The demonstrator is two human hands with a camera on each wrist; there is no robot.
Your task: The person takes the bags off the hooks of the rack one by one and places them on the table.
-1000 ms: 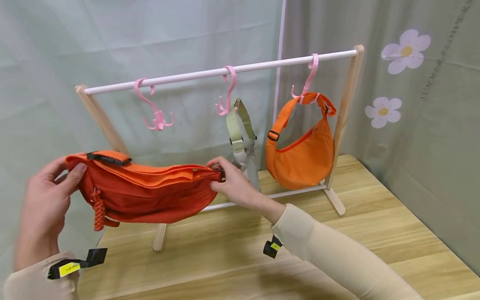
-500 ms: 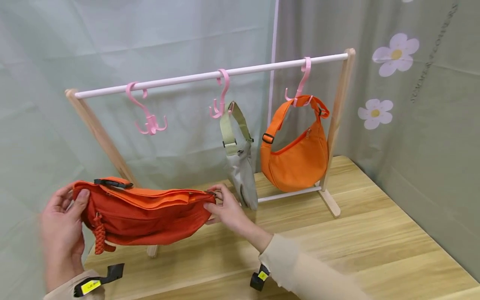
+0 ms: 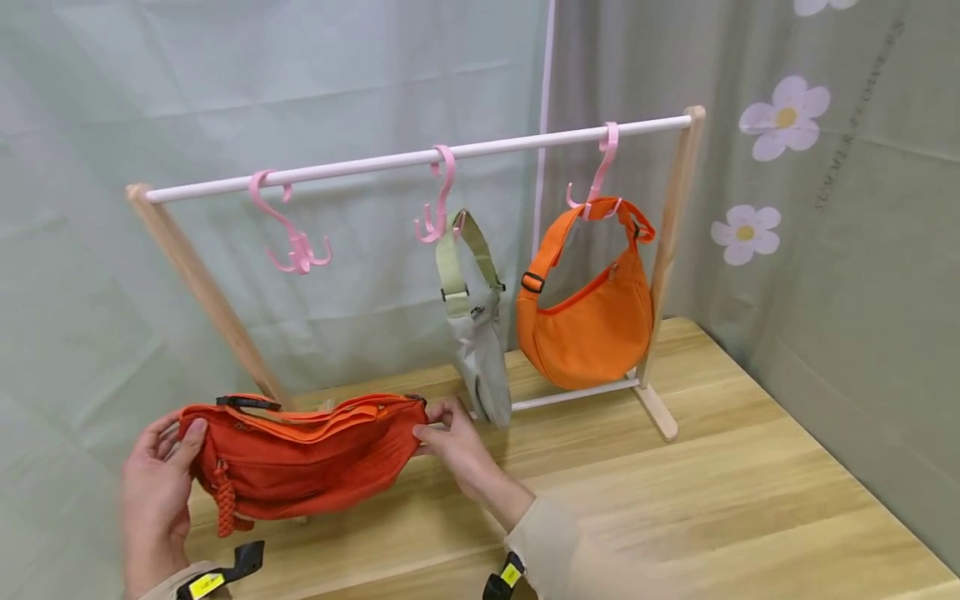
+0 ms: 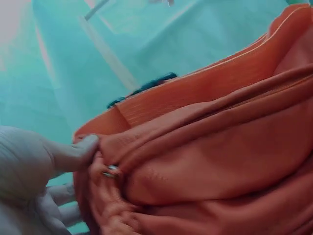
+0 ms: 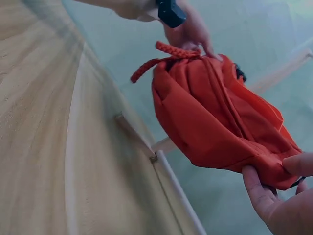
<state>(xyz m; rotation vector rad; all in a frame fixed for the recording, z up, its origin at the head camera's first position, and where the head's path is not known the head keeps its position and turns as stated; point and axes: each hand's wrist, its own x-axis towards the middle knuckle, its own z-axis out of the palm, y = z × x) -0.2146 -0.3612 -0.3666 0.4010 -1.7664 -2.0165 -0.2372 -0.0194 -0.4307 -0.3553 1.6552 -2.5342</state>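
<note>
A red crossbody bag (image 3: 300, 471) with an orange strap (image 3: 322, 429) folded along its top is held level between both hands, at the rack's lower left. My left hand (image 3: 161, 487) pinches its left end, thumb in front, close to a braided zip pull (image 3: 225, 498). At the other end my right hand (image 3: 457, 446) grips the corner between thumb and fingers. In the right wrist view the bag (image 5: 205, 112) appears above the wooden table. The left wrist view shows the left thumb (image 4: 80, 152) pressed on the bag's edge by the zipper.
A wood-and-white rack (image 3: 352, 167) carries three pink hooks. The left hook (image 3: 296, 250) holds no bag. A grey-green bag (image 3: 483, 367) hangs by the middle hook, and an orange bag (image 3: 592, 333) hangs from the right one. Curtains surround the wooden table (image 3: 712, 467).
Both hands have lowered the red bag in the head view, staying on its two ends. The head view has shifted slightly, and the hanging bags stay on their hooks.
</note>
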